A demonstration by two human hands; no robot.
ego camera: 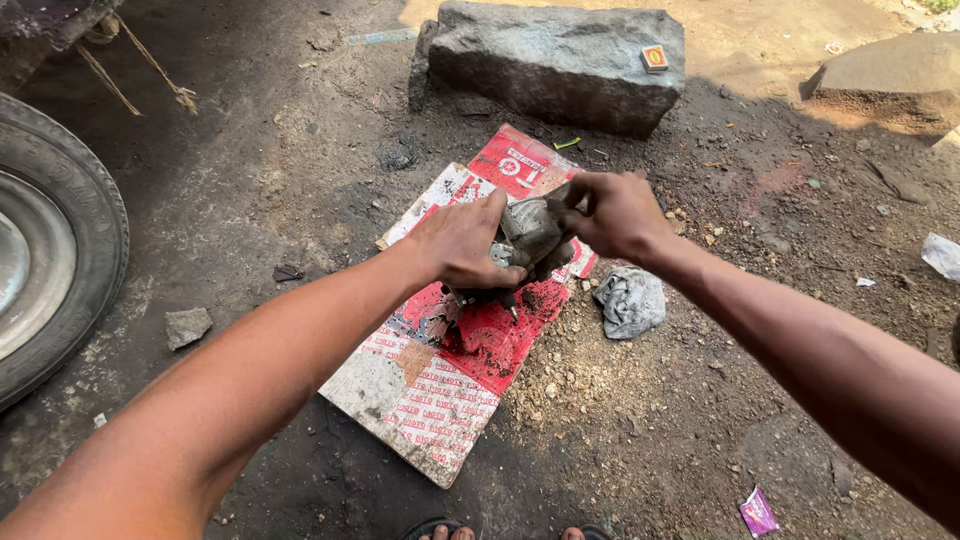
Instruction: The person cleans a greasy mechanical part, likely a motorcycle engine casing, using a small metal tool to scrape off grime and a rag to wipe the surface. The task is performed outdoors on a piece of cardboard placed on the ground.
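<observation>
Your toes and sandal straps (455, 532) peek in at six o'clock, right under the camera, and above them the torn red-and-white cardboard sheet (440, 385) lies flat on the oily dirt. Both hands are up over it now. Your left hand (462, 243) is wrapped around the near side of the grimy metal part (530, 240), fingers curled under it. Your right hand (612, 213) is clamped on its far end at about two o'clock from the left, thumb and fingers pinching.

To my eye this is a twist or pull on a greasy casting, so keep the left as the anchor, work only the right, and stay over the cardboard so anything that drops lands there.

The part sits squarely between your palms, touching both, lifted off the sheet. The grey rag (630, 300) waits at four o'clock, the stone block (555, 60) at twelve, the tyre (60, 240) at nine.
</observation>
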